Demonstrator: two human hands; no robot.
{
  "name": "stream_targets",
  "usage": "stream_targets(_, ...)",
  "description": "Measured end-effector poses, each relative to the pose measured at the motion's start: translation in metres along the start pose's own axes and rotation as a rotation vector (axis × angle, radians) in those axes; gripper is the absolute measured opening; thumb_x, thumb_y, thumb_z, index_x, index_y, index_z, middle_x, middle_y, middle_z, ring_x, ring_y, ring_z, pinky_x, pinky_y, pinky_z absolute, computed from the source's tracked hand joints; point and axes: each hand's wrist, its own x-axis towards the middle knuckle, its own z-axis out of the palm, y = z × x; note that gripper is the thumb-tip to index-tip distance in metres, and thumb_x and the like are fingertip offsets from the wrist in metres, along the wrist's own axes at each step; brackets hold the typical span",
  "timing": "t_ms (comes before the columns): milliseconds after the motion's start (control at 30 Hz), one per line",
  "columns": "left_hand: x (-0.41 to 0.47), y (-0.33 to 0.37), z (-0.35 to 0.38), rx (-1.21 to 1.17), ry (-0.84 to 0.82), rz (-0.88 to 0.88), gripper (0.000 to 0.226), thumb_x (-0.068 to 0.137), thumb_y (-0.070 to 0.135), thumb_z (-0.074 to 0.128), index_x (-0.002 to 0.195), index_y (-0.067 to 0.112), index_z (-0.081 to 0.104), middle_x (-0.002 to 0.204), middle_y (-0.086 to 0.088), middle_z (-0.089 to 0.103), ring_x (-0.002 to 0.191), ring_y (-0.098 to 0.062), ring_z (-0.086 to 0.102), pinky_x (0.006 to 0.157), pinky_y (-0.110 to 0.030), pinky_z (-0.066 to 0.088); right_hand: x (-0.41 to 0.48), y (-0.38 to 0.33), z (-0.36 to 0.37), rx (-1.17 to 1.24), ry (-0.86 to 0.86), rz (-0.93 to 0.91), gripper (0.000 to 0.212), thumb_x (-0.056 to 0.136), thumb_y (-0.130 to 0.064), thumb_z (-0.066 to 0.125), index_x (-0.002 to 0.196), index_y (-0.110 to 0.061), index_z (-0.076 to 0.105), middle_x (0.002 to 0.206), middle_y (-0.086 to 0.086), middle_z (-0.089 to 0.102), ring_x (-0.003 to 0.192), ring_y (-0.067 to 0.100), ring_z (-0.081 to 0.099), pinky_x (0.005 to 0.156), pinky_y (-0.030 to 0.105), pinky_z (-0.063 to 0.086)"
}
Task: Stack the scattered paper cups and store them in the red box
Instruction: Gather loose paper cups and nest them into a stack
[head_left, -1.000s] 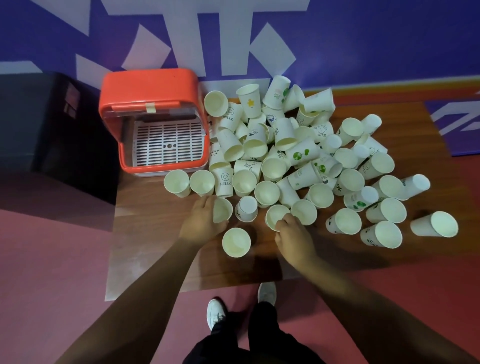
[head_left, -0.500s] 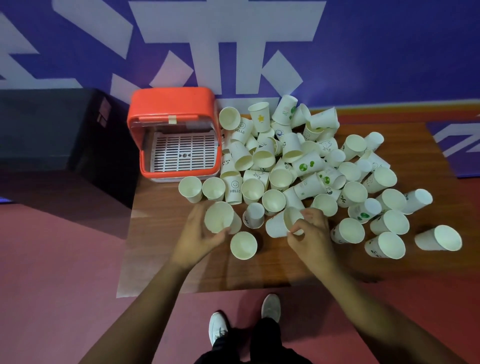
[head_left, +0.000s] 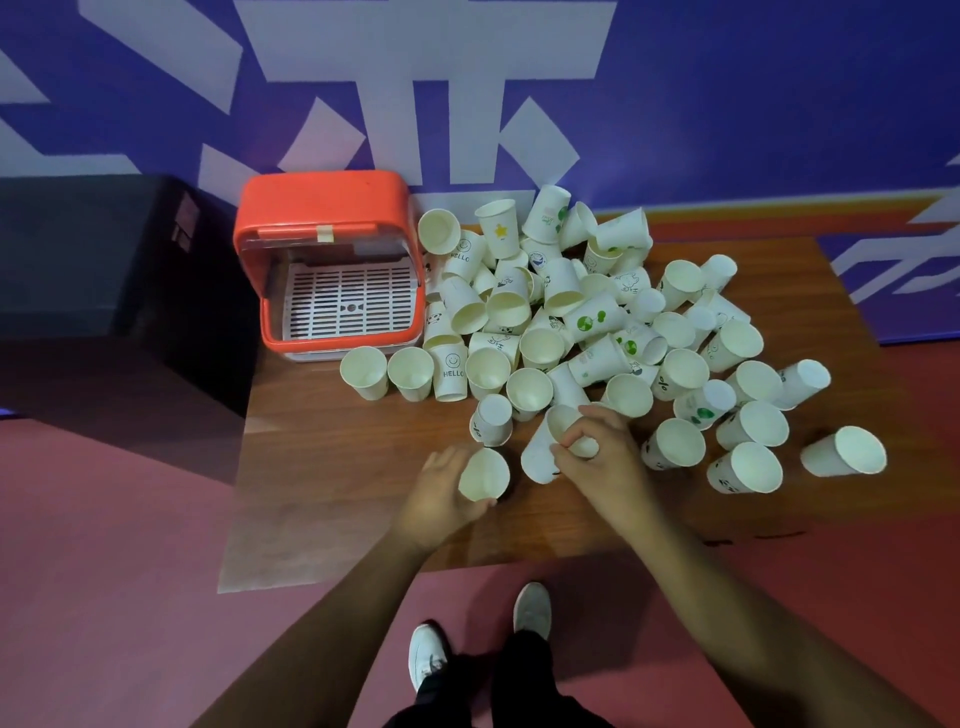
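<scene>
Several white paper cups lie heaped and scattered over a low wooden table, some upright, some on their sides. The red box stands at the table's far left corner, its front open and a white slatted tray inside. My left hand grips one cup near the front of the table, mouth facing me. My right hand holds a tilted cup with my fingers over its rim. The two held cups are a short gap apart.
A dark box-like block sits left of the table. A blue wall with white shapes runs behind. Red floor surrounds the table, and my shoes stand just below its front edge.
My left hand has lifted a cup and drawn it back toward the front edge, over the spot where a lone upright cup stood. My right hand has picked up a cup and tilted it leftward.
</scene>
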Motion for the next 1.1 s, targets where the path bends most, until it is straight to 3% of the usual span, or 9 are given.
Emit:
stream_targets(67,0.002,-0.003,0.008,0.061,-0.019,-0.052,0.078,0.080,0.046,0.079,0.148,0.035,0.043,0.149,0.015,0.047,0.136,-0.014,0.035,0.110,-0.045,0.030,-0.002,0.000,-0.004,0.010,0.012,-0.013,0.016,0.075,-0.012,0.082,0.080,-0.016,0.067,0.124,0.002,0.051,0.121,0.014,0.049,0.091,-0.005,0.021)
stream_targets(200,0.005,-0.009,0.023,-0.105,-0.073,-0.048,0.083,0.080,0.036,0.083,0.151,0.027,0.042,0.153,0.005,0.047,0.140,-0.019,0.040,0.117,-0.043,0.034,-0.007,0.000,-0.010,0.012,-0.002,-0.015,0.042,0.075,-0.018,0.082,0.113,-0.016,0.065,0.126,0.003,0.051,0.116,0.013,0.049,0.088,-0.004,0.026)
stream_targets(367,0.009,0.015,0.034,-0.209,-0.048,-0.026,0.084,0.081,0.025,0.084,0.151,0.016,0.040,0.149,0.003,0.045,0.135,-0.010,0.039,0.116,-0.035,0.033,-0.011,0.002,-0.004,0.049,-0.039,0.012,0.064,0.075,-0.026,0.082,0.132,-0.018,0.053,0.130,-0.002,0.052,0.122,0.012,0.048,0.098,0.019,0.037)
stream_targets(467,0.007,0.016,0.029,-0.245,-0.046,-0.089,0.085,0.085,0.032,0.078,0.155,0.014,0.033,0.150,0.006,0.041,0.139,-0.011,0.035,0.117,-0.035,0.030,-0.012,0.001,0.000,0.058,-0.060,0.032,0.072,0.074,-0.028,0.083,0.136,-0.020,0.048,0.133,-0.004,0.051,0.123,0.011,0.047,0.102,0.028,0.041)
stream_targets(600,0.000,-0.009,0.008,-0.272,0.053,-0.206,0.046,0.093,0.022,0.068,0.137,0.018,0.053,0.128,0.005,0.055,0.119,-0.024,0.058,0.103,-0.050,0.049,-0.014,0.007,0.013,-0.025,-0.131,-0.017,0.072,0.072,-0.032,0.082,0.134,-0.027,0.047,0.129,-0.008,0.049,0.119,0.009,0.047,0.098,0.027,0.041)
stream_targets(733,0.008,-0.017,-0.015,-0.240,0.172,-0.266,0.023,0.094,0.016,0.068,0.114,0.010,0.059,0.114,-0.005,0.059,0.106,-0.026,0.060,0.089,-0.035,0.051,-0.017,0.017,0.032,-0.134,-0.212,-0.125,0.076,0.072,-0.030,0.084,0.137,-0.024,0.045,0.128,-0.010,0.046,0.121,0.010,0.045,0.100,0.024,0.038)
stream_targets(900,0.030,0.000,-0.021,-0.198,0.148,-0.199,0.033,0.093,0.020,0.069,0.122,0.007,0.059,0.117,-0.006,0.056,0.109,-0.021,0.057,0.089,-0.031,0.049,-0.019,0.040,0.052,-0.355,-0.215,-0.247,0.088,0.063,-0.037,0.088,0.138,-0.014,0.049,0.134,0.002,0.054,0.127,0.022,0.049,0.109,0.038,0.039)
stream_targets(1000,0.045,0.011,-0.019,-0.180,0.135,-0.157,0.045,0.090,0.026,0.073,0.128,0.010,0.055,0.121,-0.003,0.052,0.114,-0.021,0.054,0.095,-0.039,0.049,-0.022,0.049,0.056,-0.428,-0.259,-0.249,0.091,0.067,-0.045,0.084,0.143,-0.015,0.044,0.140,0.000,0.050,0.133,0.021,0.043,0.113,0.037,0.035)
stream_targets(1100,0.058,0.023,-0.015,-0.159,0.141,-0.133,0.056,0.087,0.030,0.076,0.133,0.011,0.049,0.131,-0.007,0.049,0.123,-0.022,0.048,0.101,-0.037,0.044,-0.019,0.054,0.048,-0.357,-0.227,-0.217,0.083,0.074,-0.051,0.077,0.142,-0.014,0.046,0.140,0.002,0.048,0.132,0.020,0.040,0.111,0.034,0.033)
